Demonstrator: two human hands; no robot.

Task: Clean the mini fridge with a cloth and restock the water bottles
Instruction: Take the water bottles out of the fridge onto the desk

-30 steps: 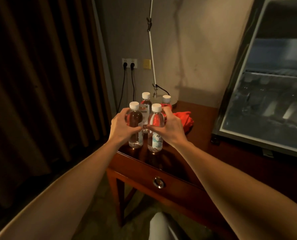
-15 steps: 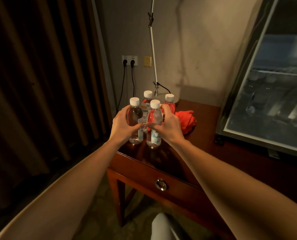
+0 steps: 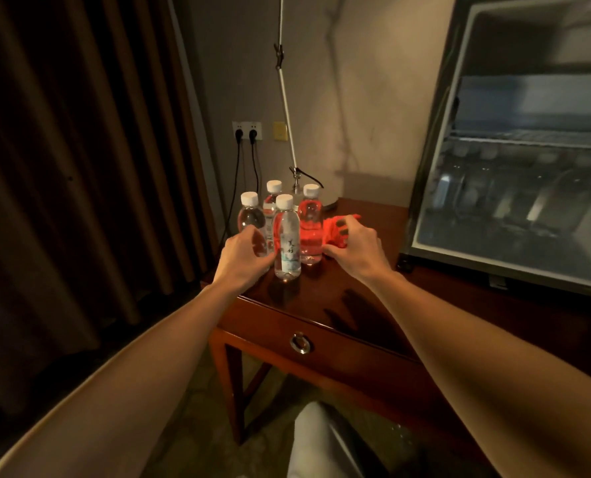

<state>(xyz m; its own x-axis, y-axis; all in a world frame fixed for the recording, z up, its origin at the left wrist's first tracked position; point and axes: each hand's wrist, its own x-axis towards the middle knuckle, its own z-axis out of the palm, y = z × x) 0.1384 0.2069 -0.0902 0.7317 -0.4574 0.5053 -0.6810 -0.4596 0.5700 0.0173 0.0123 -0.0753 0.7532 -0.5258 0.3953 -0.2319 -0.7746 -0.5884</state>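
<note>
Four clear water bottles with white caps stand close together on the wooden side table (image 3: pixel 338 298). The front bottle (image 3: pixel 287 236) stands free. My left hand (image 3: pixel 244 255) curls round the lower part of the left bottle (image 3: pixel 251 213). Behind them are two more bottles (image 3: pixel 309 224). My right hand (image 3: pixel 354 246) lies on the crumpled red cloth (image 3: pixel 333 229) to the right of the bottles, its fingers curled into it. The mini fridge (image 3: pixel 528 201) stands on the right; a shelf and blurred shapes show inside.
A thin white lamp pole (image 3: pixel 287 108) rises behind the bottles. Two black plugs sit in a wall socket (image 3: pixel 247 132), cables hanging down. Dark curtains (image 3: pixel 80 167) fill the left. The table has a drawer with a ring pull (image 3: pixel 301 342).
My right hand has let go of the front bottle and moved right onto the red cloth. Both front bottles now stand on the table. My left hand sits lower on the left bottle.
</note>
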